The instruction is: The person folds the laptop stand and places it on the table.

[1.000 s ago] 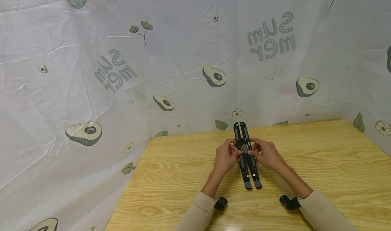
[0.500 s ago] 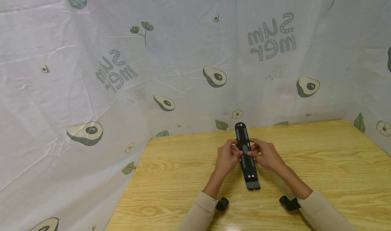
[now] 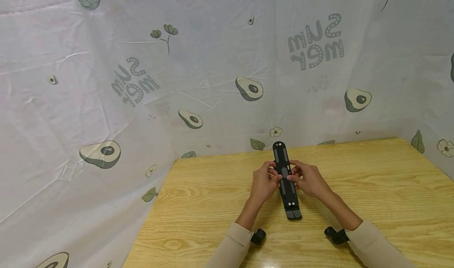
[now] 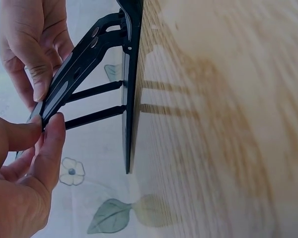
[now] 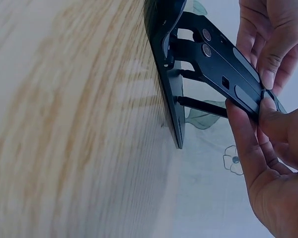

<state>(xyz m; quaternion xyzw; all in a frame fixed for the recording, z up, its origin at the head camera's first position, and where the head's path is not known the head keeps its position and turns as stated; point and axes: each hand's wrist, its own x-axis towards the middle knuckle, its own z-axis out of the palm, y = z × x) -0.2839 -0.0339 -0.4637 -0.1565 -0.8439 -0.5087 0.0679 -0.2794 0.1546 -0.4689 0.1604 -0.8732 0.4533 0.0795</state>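
Observation:
A black folding laptop stand (image 3: 287,193) with grey pads lies lengthwise in the middle of the table, its two long arms side by side. My left hand (image 3: 263,183) pinches its left edge near the middle, thumb on top. From the other side my right hand (image 3: 309,180) pinches the right edge, thumb on top as well. The left wrist view shows the upper arms of the stand (image 4: 74,74) tilted up from its base, with thin struts (image 4: 94,118) between. In the right wrist view, fingers (image 5: 243,134) grip the raised part's edge.
The wood-grain table (image 3: 198,205) extends to both sides of the stand. A pale curtain (image 3: 213,63) with avocado and leaf prints hangs behind the table's far edge. Black wrist cameras (image 3: 258,236) sit at both sleeve cuffs.
The stand's two arms have come together: a gap ran between them a second ago, and now they lie side by side. Both hands have kept their hold and barely moved.

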